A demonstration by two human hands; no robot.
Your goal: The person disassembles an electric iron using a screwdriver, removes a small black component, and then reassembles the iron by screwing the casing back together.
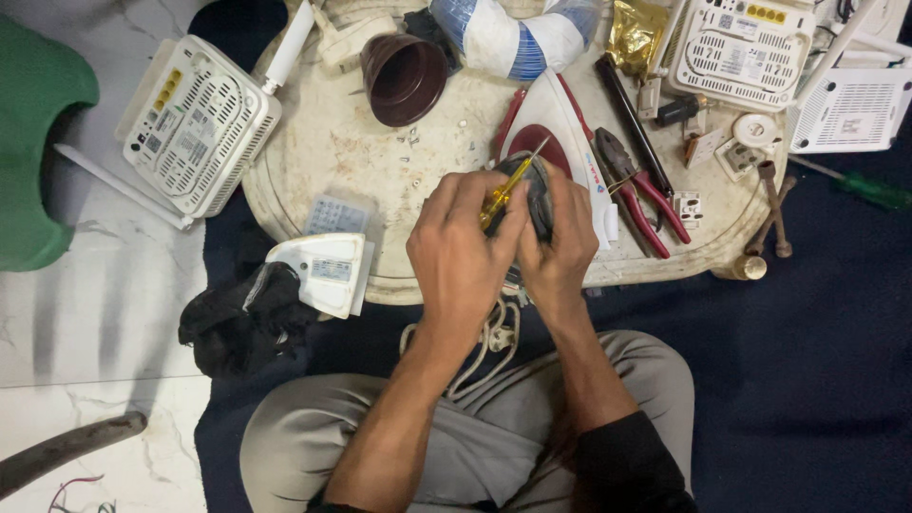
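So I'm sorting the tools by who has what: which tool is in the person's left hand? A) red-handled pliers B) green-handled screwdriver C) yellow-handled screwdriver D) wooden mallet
C: the left hand has its grip on a yellow-handled screwdriver, tip up, against the dark part held by the right hand; the red-handled pliers lie untouched on the round tray.

My left hand (465, 252) and right hand (560, 242) cover most of the dark part (538, 190) I hold, so its shape is unclear. Yellow screwdriver (508, 185) tip is hidden behind it. White cord (494, 337) ends hidden under my wrists. At 12 o'clock the blue-white wrapped tube (518, 38) is cut off by the edge. Small screws (413, 142) on the bench (323, 142) too tiny to count.
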